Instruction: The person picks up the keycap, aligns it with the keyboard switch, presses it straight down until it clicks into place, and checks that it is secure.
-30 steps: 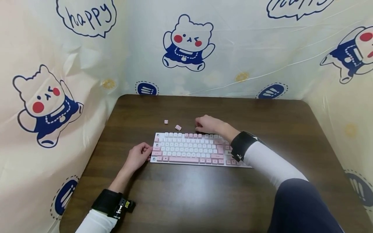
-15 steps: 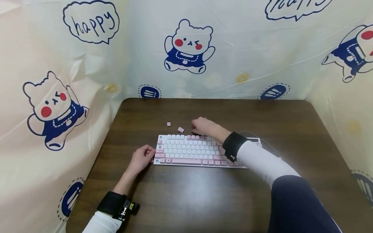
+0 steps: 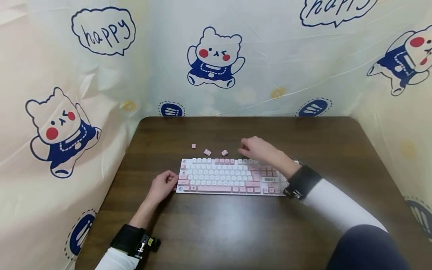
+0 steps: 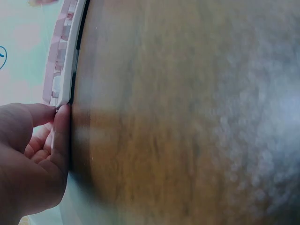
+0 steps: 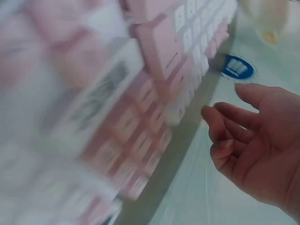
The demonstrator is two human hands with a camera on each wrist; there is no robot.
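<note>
A white-and-pink keyboard lies across the middle of the table. My left hand holds its left end; in the left wrist view, thumb and index finger pinch the keyboard's corner. Behind the back edge lie three loose pink keycaps: one small square keycap, a wider keycap and another keycap nearest my right hand. That hand hovers over the keyboard's back right part. Seen from the right wrist, its fingers are loosely bent, with nothing between them.
The brown wooden table extends around the keyboard. A printed curtain with cartoon bears hangs behind the table and along both sides. Part of a cable shows beside the right forearm.
My right hand has moved right, away from the third keycap, which now lies in view on the table. The left hand has stayed at the keyboard's left end.
</note>
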